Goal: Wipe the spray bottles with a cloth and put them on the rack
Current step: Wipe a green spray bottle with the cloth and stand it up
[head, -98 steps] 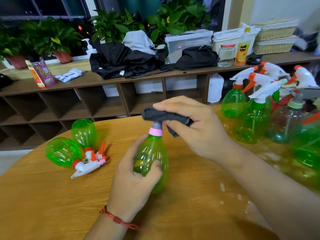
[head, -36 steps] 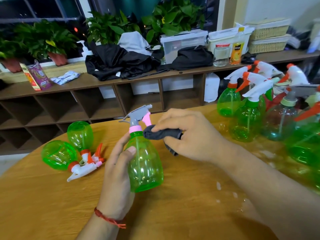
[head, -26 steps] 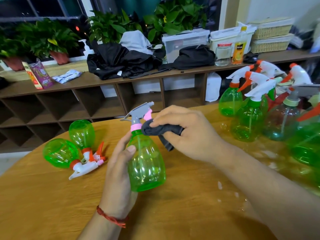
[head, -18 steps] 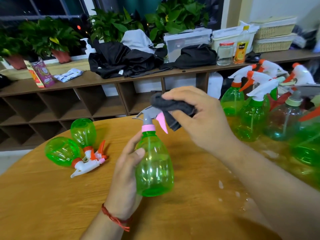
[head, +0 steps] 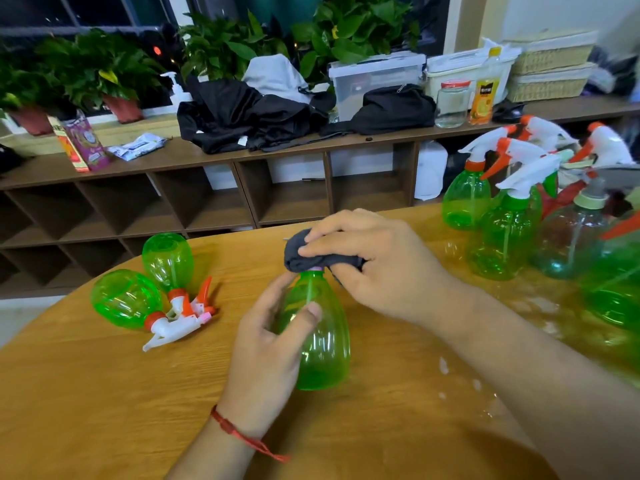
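Note:
My left hand (head: 266,344) grips the body of a green spray bottle (head: 323,341), held upright just above the round wooden table (head: 104,410). My right hand (head: 377,265) holds a dark grey cloth (head: 308,254) bunched over the bottle's spray head, which the cloth hides. Two green spray bottles (head: 145,289) lie on their sides at the left, trigger heads pointing toward me. Several more spray bottles (head: 502,223) stand upright in a cluster at the right.
Behind the table runs a long wooden shelf rack (head: 242,202) with open cubbies. On its top lie black clothes (head: 249,116), potted plants (head: 104,74), plastic boxes (head: 377,77), a glass jar (head: 452,103) and wicker baskets (head: 550,67). Water drops (head: 446,368) spot the table at the right.
The spray head stood bare with the cloth beside the neck; my right hand has since brought the cloth over the top, covering the head. The bottle stays in my left hand.

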Tool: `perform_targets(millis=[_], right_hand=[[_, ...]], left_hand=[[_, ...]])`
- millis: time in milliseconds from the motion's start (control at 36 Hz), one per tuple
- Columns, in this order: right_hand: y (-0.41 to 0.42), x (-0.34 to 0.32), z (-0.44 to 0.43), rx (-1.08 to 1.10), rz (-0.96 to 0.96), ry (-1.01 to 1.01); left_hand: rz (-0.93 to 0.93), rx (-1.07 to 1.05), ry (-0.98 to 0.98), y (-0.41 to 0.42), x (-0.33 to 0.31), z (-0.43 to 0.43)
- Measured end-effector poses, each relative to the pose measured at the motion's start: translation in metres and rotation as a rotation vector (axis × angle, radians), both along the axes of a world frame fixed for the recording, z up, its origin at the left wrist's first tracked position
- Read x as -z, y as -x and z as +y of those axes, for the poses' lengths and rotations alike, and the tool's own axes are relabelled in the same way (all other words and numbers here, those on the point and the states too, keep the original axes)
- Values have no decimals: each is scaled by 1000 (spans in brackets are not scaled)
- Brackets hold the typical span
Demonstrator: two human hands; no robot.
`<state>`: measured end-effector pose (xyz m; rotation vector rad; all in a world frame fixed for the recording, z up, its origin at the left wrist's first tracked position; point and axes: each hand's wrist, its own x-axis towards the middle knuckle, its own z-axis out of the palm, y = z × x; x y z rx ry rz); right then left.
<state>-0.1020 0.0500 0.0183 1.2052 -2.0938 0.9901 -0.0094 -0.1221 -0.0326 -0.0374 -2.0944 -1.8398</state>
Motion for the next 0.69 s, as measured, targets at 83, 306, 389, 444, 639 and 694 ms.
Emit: perform_targets(millis=[83,306,389,444,639,694], right_hand=[[1,-7,5,-49,-48,-6],[-1,-26,17,96,-347,327],[-7,-41,23,28,-650,362],[-14,-51,31,-58,-799,334],[-56,-65,63,30,-928,323],[-70,-65,72,99,-882,334]], left_hand=[[-26,-24,-200,5,0,-6],[47,37,-264,0,-5,-6],[76,106,-233,-5,-9,-7],[91,155,-188,-8,-10,-7],[103,292,9,-19,-18,4],[107,320,63,-25,-21,14]])
